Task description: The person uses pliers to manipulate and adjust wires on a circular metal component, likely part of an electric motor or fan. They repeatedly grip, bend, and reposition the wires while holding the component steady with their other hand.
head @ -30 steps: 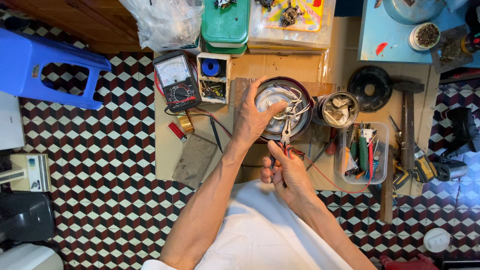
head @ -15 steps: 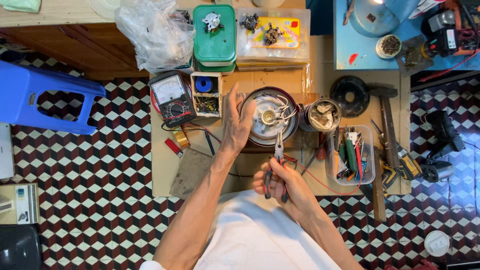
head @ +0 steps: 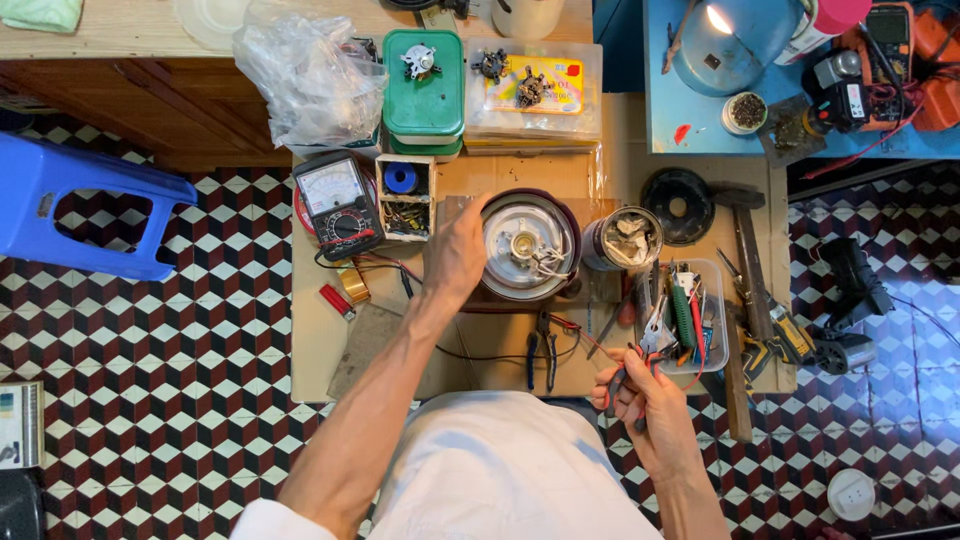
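Checkered red/black/white tile floor, cardboard work mat [head: 330, 350] laid over it. Nearest: right hand [head: 645, 405] clenched on red-handled pliers [head: 648, 350], long axis tilted, nose pointing up-right toward clear tool tray [head: 715, 345]. Dark pliers [head: 541, 350] lying loose left of that. Farther: left hand [head: 455, 255] pressed on rim of round motor housing [head: 525, 245], grip w/ fingers unclear. Multimeter [head: 338, 205] left of housing; open mat below it.

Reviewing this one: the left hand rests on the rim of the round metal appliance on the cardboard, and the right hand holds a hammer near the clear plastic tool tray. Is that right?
Not quite. The right hand holds red-handled pliers, not a hammer; the hammer lies untouched on the cardboard. The head view shows this. The left hand does rest on the rim of the round metal appliance, and the pliers are near the clear plastic tool tray.
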